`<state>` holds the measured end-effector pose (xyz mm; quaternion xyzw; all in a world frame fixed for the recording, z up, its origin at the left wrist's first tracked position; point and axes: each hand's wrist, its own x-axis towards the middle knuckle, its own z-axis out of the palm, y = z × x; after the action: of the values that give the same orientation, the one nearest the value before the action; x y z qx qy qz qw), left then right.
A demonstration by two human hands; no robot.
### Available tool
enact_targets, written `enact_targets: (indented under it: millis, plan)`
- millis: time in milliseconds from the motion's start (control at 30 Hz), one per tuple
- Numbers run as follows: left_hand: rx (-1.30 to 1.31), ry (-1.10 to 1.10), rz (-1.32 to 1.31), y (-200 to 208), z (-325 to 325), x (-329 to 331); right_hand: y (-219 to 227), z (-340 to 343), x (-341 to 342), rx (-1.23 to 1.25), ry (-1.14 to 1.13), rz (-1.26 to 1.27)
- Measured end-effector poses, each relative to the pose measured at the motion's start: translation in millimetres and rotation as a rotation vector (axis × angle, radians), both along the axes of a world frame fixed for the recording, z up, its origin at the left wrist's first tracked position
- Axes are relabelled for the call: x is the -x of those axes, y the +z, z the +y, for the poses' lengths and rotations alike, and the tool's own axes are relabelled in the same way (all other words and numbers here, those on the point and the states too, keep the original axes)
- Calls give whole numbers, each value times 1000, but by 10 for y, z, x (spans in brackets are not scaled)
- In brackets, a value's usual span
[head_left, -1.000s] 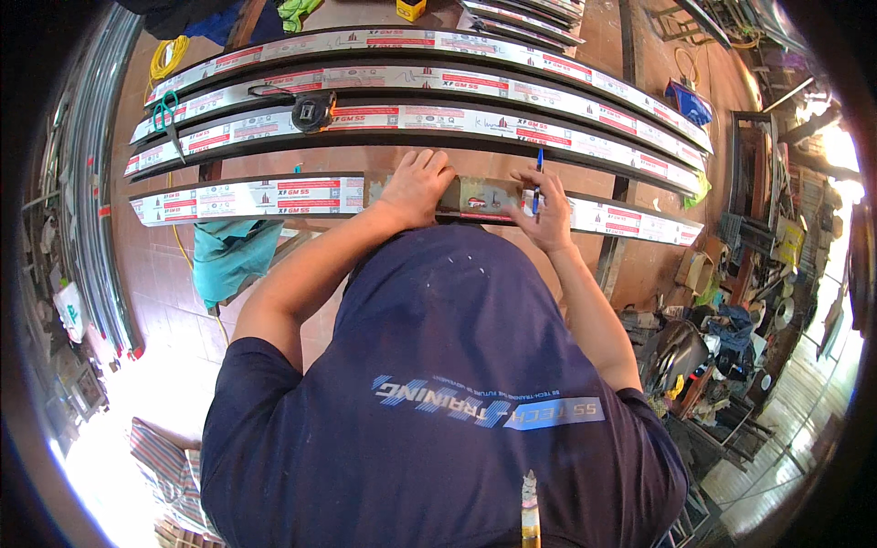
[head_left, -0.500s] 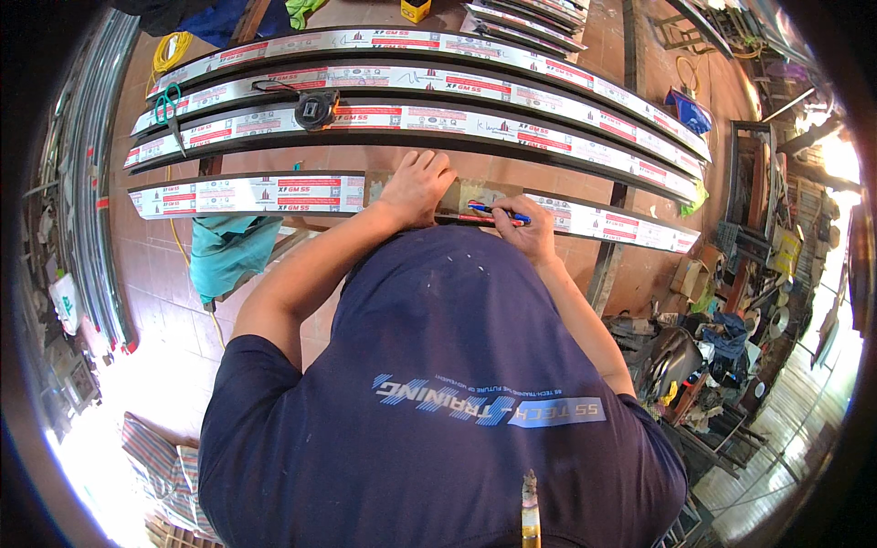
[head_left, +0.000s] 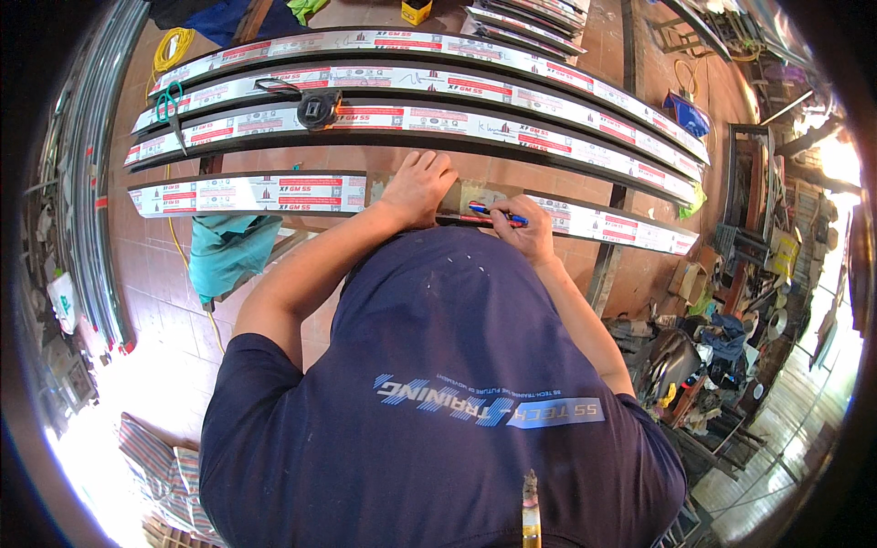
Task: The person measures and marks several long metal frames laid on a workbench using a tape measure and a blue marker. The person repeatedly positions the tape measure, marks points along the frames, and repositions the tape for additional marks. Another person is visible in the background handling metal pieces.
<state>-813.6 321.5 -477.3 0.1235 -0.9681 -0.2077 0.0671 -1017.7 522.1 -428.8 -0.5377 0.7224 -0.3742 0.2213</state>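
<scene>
While the right hand (head_left: 528, 226) pinches a slim blue-and-red pen (head_left: 517, 220), the left hand (head_left: 420, 190), ten o'clock from it, curls over a long white-and-red-wrapped bar (head_left: 320, 193), grip unclear.

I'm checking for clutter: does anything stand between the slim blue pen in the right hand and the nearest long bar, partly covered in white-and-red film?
Nothing visible does; the slim blue pen is right at the long bar. The left hand rests on that bar, left of the pen, not between them.
</scene>
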Motion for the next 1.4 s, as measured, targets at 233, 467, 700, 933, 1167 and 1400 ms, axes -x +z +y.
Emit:
enact_targets:
  millis: [233, 467, 700, 933, 1167, 1400]
  plan:
    - [-7, 4, -31, -1, 4, 9, 17, -34, 5, 0, 19, -20]
    - [-12, 3, -11, 27, -2, 3, 81, -82, 15, -18, 50, 40]
    - [-9, 1, -45, 34, -3, 5, 50, -36, 29, 47, 109, 174]
    - [-26, 5, -17, 46, -2, 3, 48, 3, 7, 30, 14, 110]
    - [10, -6, -34, 45, -5, 9, 183, -61, 32, -31, 2, 138]
    - [13, -4, -16, 11, -15, 4, 336, -283, 48, -319, -76, 5]
